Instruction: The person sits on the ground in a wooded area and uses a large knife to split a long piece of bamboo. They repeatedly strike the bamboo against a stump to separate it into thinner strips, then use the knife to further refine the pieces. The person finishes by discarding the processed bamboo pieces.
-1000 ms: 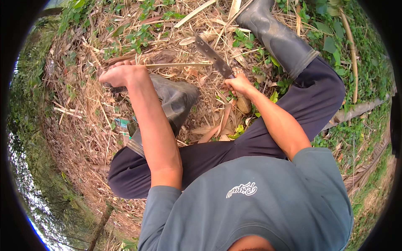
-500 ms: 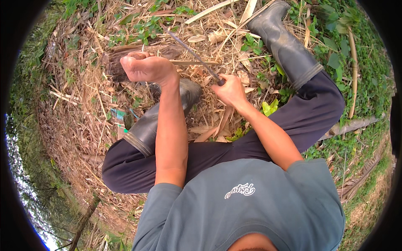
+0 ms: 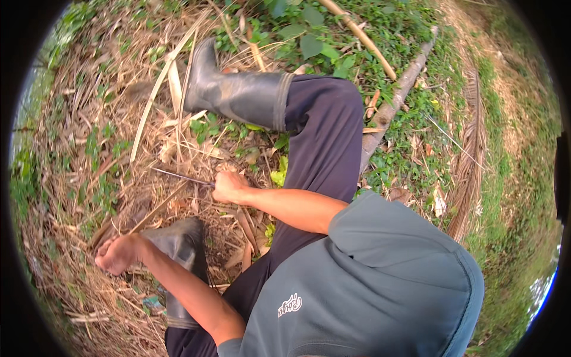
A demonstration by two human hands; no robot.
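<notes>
My left hand is closed in a fist, a little smeared by motion. From behind it a thin, pale brown strip of wood or bamboo sticks out toward the upper right. Its held end is hidden by my fingers. My right hand grips a long-bladed knife by its handle, which the fingers mostly cover. The narrow dark blade points up and left. Its tip lies beyond the strip's far end; whether they touch I cannot tell.
My black rubber boots stand on either side of the hands. Dry leaves and stalks litter the ground, with green plants at the top. A fallen branch and a dried palm frond lie to the right.
The view has swung to the right, so my hands and boots sit farther left and lower. The knife blade lies flatter in the picture. Both hands keep their grip.
</notes>
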